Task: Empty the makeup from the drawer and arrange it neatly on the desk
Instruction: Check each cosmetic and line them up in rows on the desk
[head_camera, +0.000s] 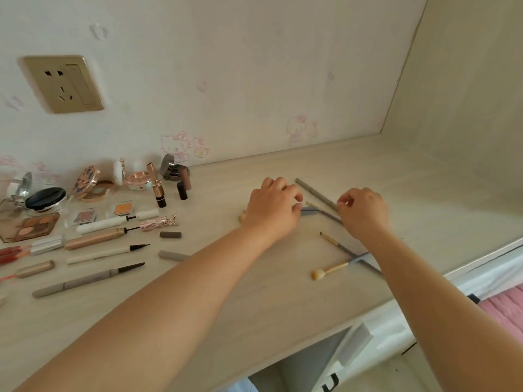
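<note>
Over the desk [283,301], the left hand [273,206] pinches a grey brush [311,211] while the right hand [363,212] pinches a pencil [315,193].

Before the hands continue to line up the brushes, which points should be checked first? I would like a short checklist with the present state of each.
1. Left hand touching a brush handle: ok, fingertips meet it.
2. Right hand gripping the long grey pencil: cannot tell, its fingers hide the contact.
3. Brushes parallel: not ok, the fluffy-tip brush crosses the thin brush.
4. Free desk space near the hands: ok.
5. Eyeliner pens at left kept apart from the brushes: ok.
</note>
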